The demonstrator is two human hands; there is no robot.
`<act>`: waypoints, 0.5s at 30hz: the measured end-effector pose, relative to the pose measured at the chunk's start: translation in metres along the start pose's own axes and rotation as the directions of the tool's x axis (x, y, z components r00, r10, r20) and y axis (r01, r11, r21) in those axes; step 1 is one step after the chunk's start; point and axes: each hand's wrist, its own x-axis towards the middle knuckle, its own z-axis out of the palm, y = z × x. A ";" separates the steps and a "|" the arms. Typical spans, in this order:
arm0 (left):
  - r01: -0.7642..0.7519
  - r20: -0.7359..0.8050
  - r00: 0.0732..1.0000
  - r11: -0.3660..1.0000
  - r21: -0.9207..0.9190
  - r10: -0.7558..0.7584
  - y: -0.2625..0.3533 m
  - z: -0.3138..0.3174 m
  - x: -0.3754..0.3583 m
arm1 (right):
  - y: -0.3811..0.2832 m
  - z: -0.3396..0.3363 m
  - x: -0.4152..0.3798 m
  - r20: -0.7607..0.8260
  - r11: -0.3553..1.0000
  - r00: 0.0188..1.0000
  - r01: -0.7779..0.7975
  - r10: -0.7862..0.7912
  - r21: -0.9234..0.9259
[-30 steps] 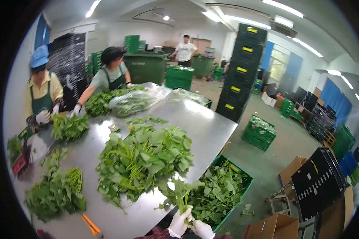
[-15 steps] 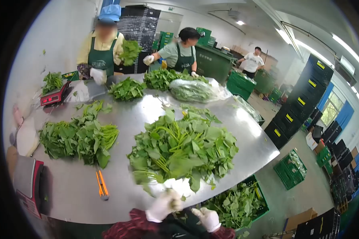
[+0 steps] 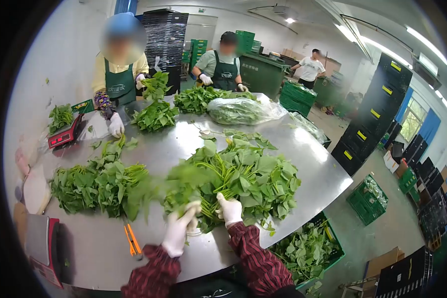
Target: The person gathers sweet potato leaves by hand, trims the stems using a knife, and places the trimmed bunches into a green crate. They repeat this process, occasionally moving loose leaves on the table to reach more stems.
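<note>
Both of my hands wear white gloves and reach to the near edge of a large heap of leafy greens (image 3: 253,174) on the metal table (image 3: 184,134). My left hand (image 3: 181,226) is closed around stems, and blurred leaves spread up and left from it. My right hand (image 3: 228,209) is at the heap's stems, its fingers bent round some of them. To the left lies a smaller pile of greens (image 3: 94,186), with an orange cutter (image 3: 132,240) just below it.
Red scales (image 3: 40,248) stand at the near left, another scale (image 3: 62,136) farther back. Two co-workers in green aprons (image 3: 120,84) (image 3: 225,69) stand across the table. A green crate of greens (image 3: 333,243) is below the right edge; black crates (image 3: 372,114) are stacked beyond.
Both my hands have moved up from the table's near edge to the heap and now hold stems. A co-worker's hand has reached down toward the left pile.
</note>
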 end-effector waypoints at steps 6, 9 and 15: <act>-0.184 0.129 0.982 0.881 0.437 0.141 -0.119 0.041 0.124 | 0.024 -0.016 0.015 -0.016 0.829 0.938 0.298 -0.346 -0.473; -0.125 0.094 0.990 0.976 0.180 0.109 -0.097 0.063 0.099 | -0.007 -0.030 -0.016 0.032 0.893 0.967 0.245 -0.252 -0.378; 0.029 -0.145 0.989 0.997 -0.065 -0.038 -0.048 0.043 0.021 | -0.040 -0.055 -0.043 0.247 0.753 0.846 0.534 -0.473 -0.384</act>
